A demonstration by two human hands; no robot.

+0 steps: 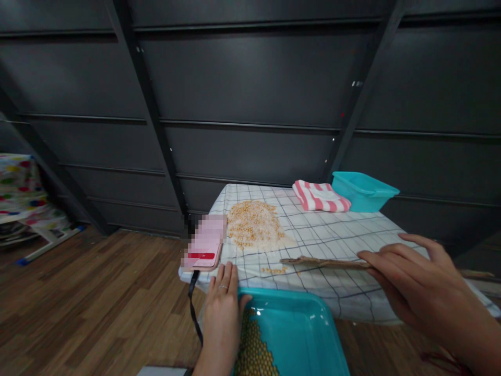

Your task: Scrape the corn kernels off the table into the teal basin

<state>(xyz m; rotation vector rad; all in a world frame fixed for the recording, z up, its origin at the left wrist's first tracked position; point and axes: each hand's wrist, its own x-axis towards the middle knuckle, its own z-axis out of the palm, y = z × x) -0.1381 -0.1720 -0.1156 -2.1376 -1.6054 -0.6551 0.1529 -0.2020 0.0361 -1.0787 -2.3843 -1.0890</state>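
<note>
In my right hand point(415, 282) is a thin brown stick point(332, 262), flat-looking and rough, pinched near its right end and held sideways above the tablecloth point(329, 235). My left hand point(225, 308) grips the left rim of a teal tray point(301, 334), thumb over the inner edge and fingers stretched along the outside. Yellow-brown beans point(254, 350) lie in the tray's left part. On the cloth, beyond the tray, spreads a pile of pale yellow beans point(250, 224) mixed with fine white grains. A short row of stray beans point(274, 270) sits left of the stick's tip.
A pink phone point(207, 240) with a black strap lies at the table's left edge. At the back right are a folded pink-and-white striped cloth point(321, 196) and a second teal container point(362, 193). A dark panelled wall point(250, 78) stands behind.
</note>
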